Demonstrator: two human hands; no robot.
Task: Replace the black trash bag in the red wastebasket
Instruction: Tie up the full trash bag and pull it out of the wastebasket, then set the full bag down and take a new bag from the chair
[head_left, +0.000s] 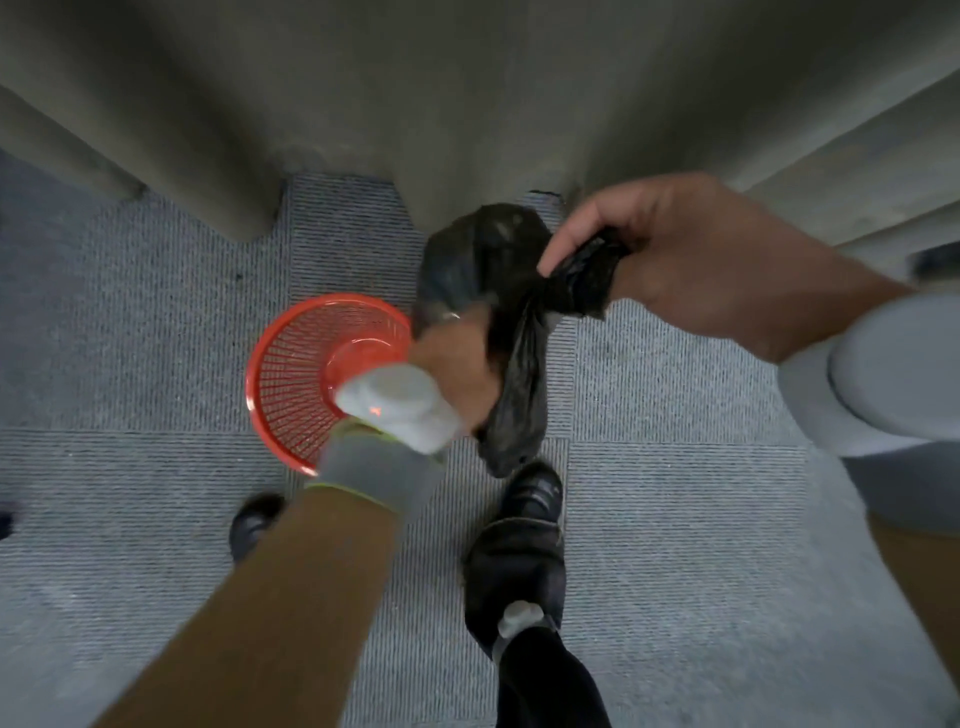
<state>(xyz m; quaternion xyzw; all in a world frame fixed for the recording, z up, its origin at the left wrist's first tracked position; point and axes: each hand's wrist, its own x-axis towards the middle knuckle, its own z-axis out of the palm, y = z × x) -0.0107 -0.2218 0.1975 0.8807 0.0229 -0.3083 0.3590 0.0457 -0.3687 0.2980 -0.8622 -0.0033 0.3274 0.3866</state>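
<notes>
The red mesh wastebasket (296, 374) stands on the carpet below me, with no bag inside and its red bottom showing. A crumpled black trash bag (483, 260) hangs in the air to the right of the basket. My left hand (457, 358) grips the bag's middle, partly covering the basket's right rim. My right hand (670, 254) pinches the bag's upper end, higher and further right. The bag's loose tail (514, 415) dangles down toward my right shoe.
Grey ribbed carpet tiles (130, 322) cover the floor. A grey wall or cabinet face (467, 104) rises just behind the basket, with panels at both sides. My black shoes (524, 545) stand close below the basket.
</notes>
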